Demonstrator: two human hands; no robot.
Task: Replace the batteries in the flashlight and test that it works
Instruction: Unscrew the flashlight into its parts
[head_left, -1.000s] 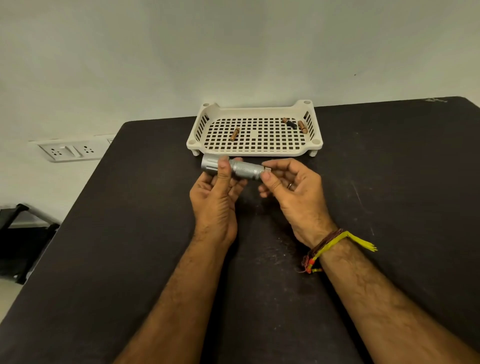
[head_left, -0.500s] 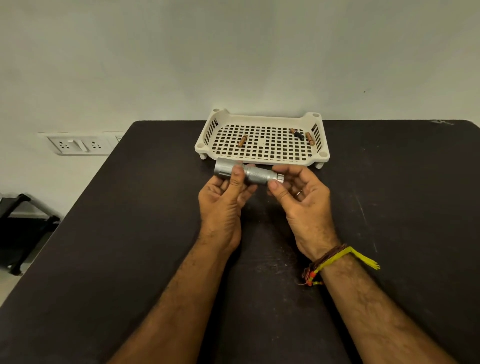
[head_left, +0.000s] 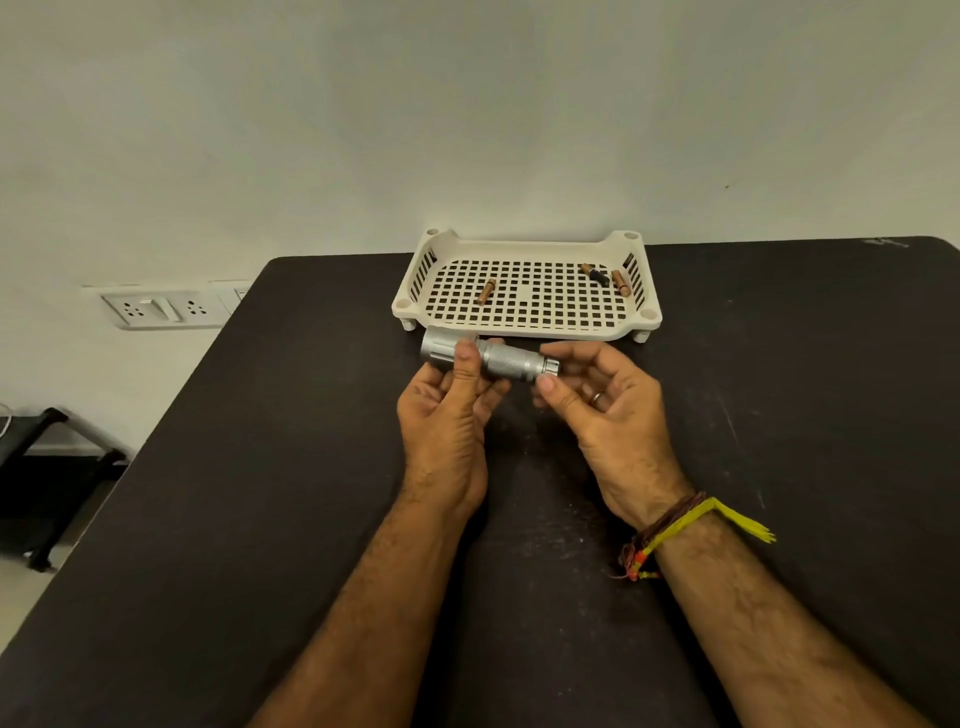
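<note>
The silver flashlight (head_left: 491, 358) is held up just above the black table (head_left: 260, 467), in front of the white basket (head_left: 524, 325). It lies sideways, with its wide head to the left and its tail end to the right.

The flashlight is gripped around its middle by the left hand (head_left: 447, 410), with the thumb laid over the top. The tail cap (head_left: 550, 365) is pinched by the thumb and fingers of the right hand (head_left: 608, 410). The rest of the right hand's fingers are loosely curled.

The cap is seen sitting on the body, so the flashlight looks closed. Whether the cap is being turned off or turned on cannot be told.

Three small batteries are seen in the basket: one (head_left: 486, 291) near the left, and two (head_left: 605, 277) near the right wall. Whether these are old or new cannot be told.

No light is seen from the flashlight. The test is judged to be left to do, and maybe the battery swap too.
</note>
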